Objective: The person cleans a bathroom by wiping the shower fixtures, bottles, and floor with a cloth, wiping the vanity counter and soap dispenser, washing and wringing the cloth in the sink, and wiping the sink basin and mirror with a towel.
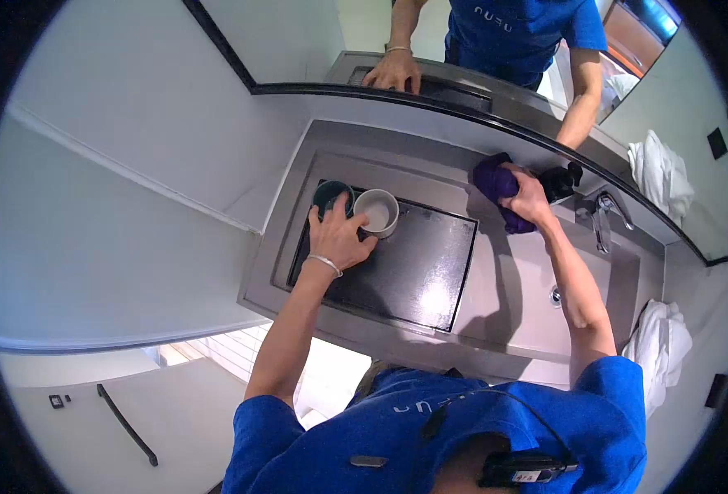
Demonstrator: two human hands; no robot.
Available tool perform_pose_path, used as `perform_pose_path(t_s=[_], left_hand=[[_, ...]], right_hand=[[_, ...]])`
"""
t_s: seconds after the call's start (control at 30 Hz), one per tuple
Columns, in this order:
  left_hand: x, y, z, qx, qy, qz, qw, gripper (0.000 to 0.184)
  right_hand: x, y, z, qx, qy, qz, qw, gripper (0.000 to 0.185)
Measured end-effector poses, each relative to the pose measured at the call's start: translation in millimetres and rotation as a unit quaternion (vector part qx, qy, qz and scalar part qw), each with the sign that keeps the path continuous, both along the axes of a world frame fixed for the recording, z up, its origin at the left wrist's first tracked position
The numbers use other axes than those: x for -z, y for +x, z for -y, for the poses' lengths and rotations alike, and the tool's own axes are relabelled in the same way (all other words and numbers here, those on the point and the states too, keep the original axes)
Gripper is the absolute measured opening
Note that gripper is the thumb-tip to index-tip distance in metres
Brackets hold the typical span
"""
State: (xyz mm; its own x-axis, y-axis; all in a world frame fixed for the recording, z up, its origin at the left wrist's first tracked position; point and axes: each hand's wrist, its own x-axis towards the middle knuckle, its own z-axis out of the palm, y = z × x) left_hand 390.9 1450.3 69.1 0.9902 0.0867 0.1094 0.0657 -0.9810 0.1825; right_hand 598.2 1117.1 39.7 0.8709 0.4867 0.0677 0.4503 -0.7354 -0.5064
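Observation:
My left hand (339, 239) reaches over the black tray with its fingers spread. Its fingertips are at a dark green cup (324, 194) and beside the near edge of a white cup (386, 212). Both cups stand side by side at the tray's far left corner. Whether the fingertips press on the cups I cannot tell. My right hand (529, 198) is closed on a bunched purple cloth (494, 183) at the back of the counter, left of the tap. Part of the cloth is hidden under the fingers.
The black tray (413, 263) lies on the grey counter (286, 239). A black bottle (558, 183) stands just behind my right hand. The sink drain (556, 296) and chrome tap (603, 218) are to the right. White towels (659, 350) hang at the right wall. A mirror (364, 25) runs along the back.

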Motion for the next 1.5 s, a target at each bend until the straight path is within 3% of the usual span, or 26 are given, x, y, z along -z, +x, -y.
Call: perform_pose_path(t_s=[0.03, 0.07, 0.1, 0.17, 0.23, 0.37, 0.43, 0.47, 0.5, 0.57, 0.6, 0.67, 0.77, 0.97, 1.03, 1.1, 1.17, 1.23, 1.27, 1.4, 1.5], left_hand=[[2, -4, 0, 0.002, 0.001, 0.0, 1.0, 0.026], [6, -8, -2, 0.003, -0.008, -0.016, 1.0, 0.028], [8, -13, -5, 0.003, -0.015, -0.029, 0.999, 0.031], [6, -34, -8, 0.004, -0.017, -0.045, 0.999, 0.031], [9, -58, -13, 0.043, -0.018, -0.025, 0.999, 0.033], [-12, -83, -11, 0.057, -0.01, -0.033, 0.998, 0.037], [-33, -85, -13, 0.016, -0.168, 0.044, 0.985, 0.039], [-17, -88, -35, -0.01, -0.187, 0.146, 0.972, 0.037], [-2, -85, -53, -0.014, -0.183, 0.148, 0.972, 0.037], [29, -79, -83, -0.275, -0.243, 0.11, 0.924, 0.027], [54, -78, -91, -0.283, -0.243, 0.111, 0.921, 0.027], [86, -67, -103, -0.191, -0.124, 0.043, 0.973, 0.018], [93, -63, -92, -0.224, -0.136, 0.073, 0.962, 0.014], [106, -60, -86, -0.247, -0.086, 0.095, 0.96, 0.018], [109, -58, -88, -0.23, -0.081, 0.106, 0.964, 0.02], [104, -57, -84, -0.211, -0.072, 0.116, 0.968, 0.021], [91, -48, -80, -0.246, -0.1, 0.061, 0.962, 0.024], [80, -39, -82, -0.267, -0.119, 0.0, 0.956, 0.025], [77, -38, -84, -0.294, -0.135, -0.062, 0.944, 0.027], [74, -36, -92, -0.276, -0.182, -0.055, 0.942, 0.026], [99, -36, -131, -0.216, -0.145, -0.044, 0.965, 0.024]], right_hand=[[1, 3, 2, 0.02, 0.097, -0.049, 0.994, 0.073], [-31, -10, -12, 0.075, 0.202, -0.17, 0.962, 0.071], [-48, -19, -23, 0.075, 0.202, -0.169, 0.962, 0.071], [-65, -28, -42, 0.034, 0.34, -0.208, 0.916, 0.072], [-50, -23, -70, -0.012, 0.294, -0.182, 0.938, 0.071], [-49, -48, -181, -0.303, 0.202, 0.019, 0.931, 0.064], [-10, -66, -230, -0.34, 0.059, 0.002, 0.938, 0.069], [17, -73, -248, -0.378, -0.056, 0.075, 0.921, 0.072], [13, -82, -255, -0.389, -0.091, 0.076, 0.914, 0.074], [16, -83, -265, -0.384, -0.086, 0.087, 0.915, 0.077], [17, -84, -264, -0.392, -0.086, 0.087, 0.912, 0.077], [15, -79, -252, -0.411, -0.088, 0.106, 0.901, 0.078], [6, -81, -211, -0.394, -0.139, 0.107, 0.902, 0.076], [-4, -111, -98, -0.218, -0.167, 0.041, 0.961, 0.068], [-17, -110, -71, -0.122, -0.236, -0.084, 0.96, 0.061], [-44, -101, -40, -0.071, -0.004, -0.3, 0.951, 0.052], [-52, -114, -10, 0.045, 0.246, -0.323, 0.913, 0.049], [-50, -118, 24, 0.122, 0.405, -0.348, 0.837, 0.046], [-45, -119, 40, 0.157, 0.446, -0.346, 0.811, 0.046], [-26, -131, 80, 0.216, 0.542, -0.329, 0.743, 0.042], [-14, -146, 90, 0.229, 0.498, -0.307, 0.778, 0.044]])
